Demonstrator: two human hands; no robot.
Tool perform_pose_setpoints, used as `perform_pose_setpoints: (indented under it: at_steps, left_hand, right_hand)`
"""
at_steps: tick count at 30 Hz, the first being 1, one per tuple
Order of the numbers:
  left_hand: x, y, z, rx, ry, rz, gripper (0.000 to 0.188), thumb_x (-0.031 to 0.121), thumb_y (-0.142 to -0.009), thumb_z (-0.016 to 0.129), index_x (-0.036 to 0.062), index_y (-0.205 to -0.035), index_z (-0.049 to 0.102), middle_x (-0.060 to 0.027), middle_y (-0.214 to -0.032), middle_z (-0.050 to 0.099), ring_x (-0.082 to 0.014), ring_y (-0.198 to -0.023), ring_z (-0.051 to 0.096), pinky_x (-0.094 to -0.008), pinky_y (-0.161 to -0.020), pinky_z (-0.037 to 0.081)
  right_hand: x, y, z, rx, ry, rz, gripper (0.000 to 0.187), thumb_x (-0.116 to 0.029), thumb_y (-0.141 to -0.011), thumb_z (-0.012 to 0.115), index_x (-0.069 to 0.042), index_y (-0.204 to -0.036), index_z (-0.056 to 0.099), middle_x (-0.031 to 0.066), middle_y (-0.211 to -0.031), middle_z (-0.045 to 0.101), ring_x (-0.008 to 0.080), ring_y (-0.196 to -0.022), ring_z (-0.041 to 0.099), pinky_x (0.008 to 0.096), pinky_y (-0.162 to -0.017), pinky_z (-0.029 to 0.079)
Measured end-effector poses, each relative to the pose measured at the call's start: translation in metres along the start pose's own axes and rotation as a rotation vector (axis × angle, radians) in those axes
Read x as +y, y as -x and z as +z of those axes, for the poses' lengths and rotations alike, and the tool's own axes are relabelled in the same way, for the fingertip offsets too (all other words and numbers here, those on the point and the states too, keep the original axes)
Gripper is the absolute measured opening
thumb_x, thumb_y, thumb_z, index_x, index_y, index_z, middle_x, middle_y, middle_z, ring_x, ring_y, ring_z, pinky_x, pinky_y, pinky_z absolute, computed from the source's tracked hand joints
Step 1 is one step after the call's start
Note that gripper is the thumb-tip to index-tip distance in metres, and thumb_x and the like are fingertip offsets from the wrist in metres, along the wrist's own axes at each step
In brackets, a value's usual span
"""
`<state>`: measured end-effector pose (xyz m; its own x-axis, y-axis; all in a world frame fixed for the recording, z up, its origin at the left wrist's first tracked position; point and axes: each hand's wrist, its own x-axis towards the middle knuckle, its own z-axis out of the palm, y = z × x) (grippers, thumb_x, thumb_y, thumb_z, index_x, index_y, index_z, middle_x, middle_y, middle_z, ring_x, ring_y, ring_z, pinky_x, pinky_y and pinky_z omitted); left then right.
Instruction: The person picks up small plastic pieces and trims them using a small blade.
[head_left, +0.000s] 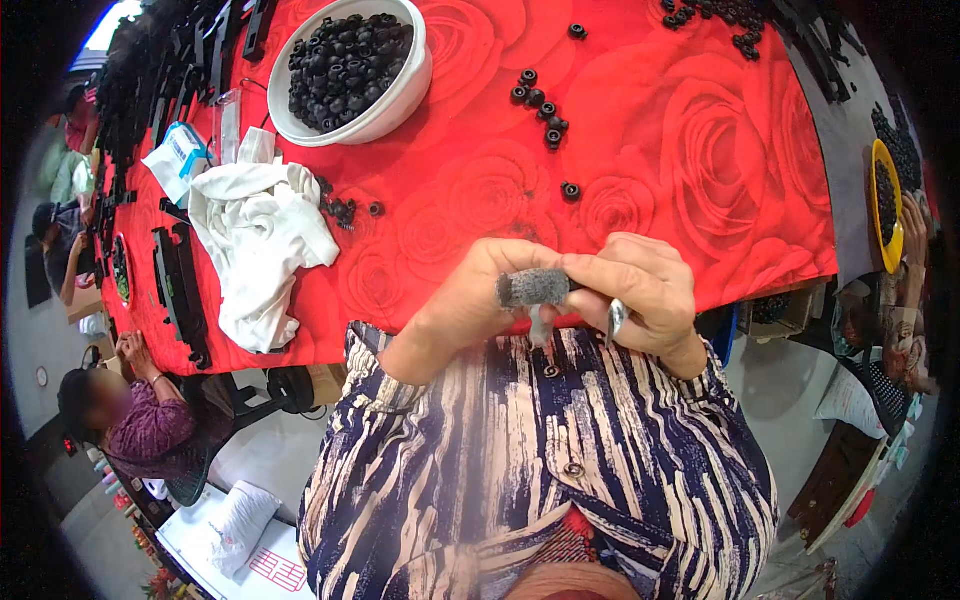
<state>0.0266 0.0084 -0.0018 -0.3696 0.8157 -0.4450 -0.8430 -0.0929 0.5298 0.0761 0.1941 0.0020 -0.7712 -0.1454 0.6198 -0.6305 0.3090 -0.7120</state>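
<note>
in the head view, a dark grey, rough-textured, short cylindrical piece (pixel 533 288) is held up between the two bare hands, just about over the near edge of the table spread with a red, rose-printed cloth (pixel 450 190). its long axis runs nearly level from left to right, so one end faces each hand; the left hand (pixel 465 295) curls narrowly round the left end, while the right hand (pixel 645 290) has its thumb and fingers pinched close together at the right end. both hands are about equally near, and the piece lies directly between their fingertips. a thin, shiny, silvery sliver (pixel 616 318) sticks downward out of the right hand's curled fingers; its other end is covered by them, so whether it is a blade or a strip is hard to make out. a pale, glossy tip (pixel 540 328) shows just beneath the piece, too blurred to name. the left fingertips behind the piece are hidden. toward the table's far edge, left of the middle, stands a round white plastic bowl (pixel 424 78) heaped with small black rounded parts (pixel 350 70); a few loose black ringed parts (pixel 549 109) lie to its right. a crumpled white cloth (pixel 255 230) lies near the left edge. the black parts at the far right corner are partly cut off by the frame.
</note>
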Motion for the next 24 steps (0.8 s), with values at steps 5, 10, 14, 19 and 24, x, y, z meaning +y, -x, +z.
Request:
perform_pose_setpoints:
  at_steps: [5, 10, 14, 19, 24]
  left_hand:
    - [-0.008, 0.002, 0.006, -0.024, 0.160, 0.109, 0.023, 0.006, -0.087, 0.056, -0.0046, -0.107, 0.057, -0.0103, -0.083, 0.064, -0.0142, -0.063, 0.062, -0.0246, -0.056, 0.052]
    - [-0.013, 0.004, 0.005, -0.044, 0.147, 0.190, 0.023, 0.009, -0.088, 0.055, -0.0047, -0.107, 0.057, -0.0102, -0.084, 0.063, -0.0145, -0.066, 0.062, -0.0251, -0.057, 0.052]
    - [-0.011, 0.002, 0.005, -0.041, 0.070, 0.369, 0.023, 0.011, -0.089, 0.056, -0.0040, -0.106, 0.058, -0.0081, -0.087, 0.062, -0.0114, -0.072, 0.060, -0.0243, -0.061, 0.051]
    - [-0.010, 0.003, 0.007, 0.013, -0.077, 0.418, 0.023, 0.011, -0.088, 0.057, -0.0034, -0.106, 0.058, -0.0052, -0.091, 0.061, -0.0094, -0.080, 0.057, -0.0220, -0.068, 0.048]
    - [-0.011, 0.003, 0.007, 0.011, -0.123, 0.457, 0.022, 0.009, -0.088, 0.056, -0.0034, -0.106, 0.058, -0.0028, -0.092, 0.061, -0.0082, -0.083, 0.056, -0.0211, -0.072, 0.046]
  right_hand:
    - [-0.003, 0.005, 0.010, 0.124, 0.086, -0.043, 0.032, -0.003, -0.062, 0.074, 0.003, -0.092, 0.063, 0.0064, -0.060, 0.051, 0.0187, -0.046, 0.047, 0.0305, -0.042, 0.035]
    - [-0.006, 0.010, 0.012, 0.151, 0.118, -0.056, 0.030, -0.003, -0.062, 0.075, 0.003, -0.089, 0.063, 0.0060, -0.060, 0.052, 0.0180, -0.047, 0.047, 0.0302, -0.042, 0.034]
    - [-0.008, 0.011, 0.010, 0.089, 0.105, -0.041, 0.027, -0.003, -0.063, 0.074, 0.002, -0.086, 0.060, 0.0064, -0.063, 0.053, 0.0190, -0.048, 0.049, 0.0313, -0.044, 0.036]
    - [-0.019, 0.004, -0.005, 0.031, -0.226, 0.325, 0.026, 0.003, -0.073, 0.057, 0.003, -0.099, 0.051, 0.0134, -0.079, 0.054, 0.0247, -0.060, 0.054, 0.0338, -0.053, 0.042]
    - [-0.016, 0.000, -0.005, -0.030, -0.049, 0.412, 0.019, 0.002, -0.080, 0.055, 0.002, -0.098, 0.052, 0.0132, -0.076, 0.053, 0.0252, -0.063, 0.054, 0.0322, -0.056, 0.042]
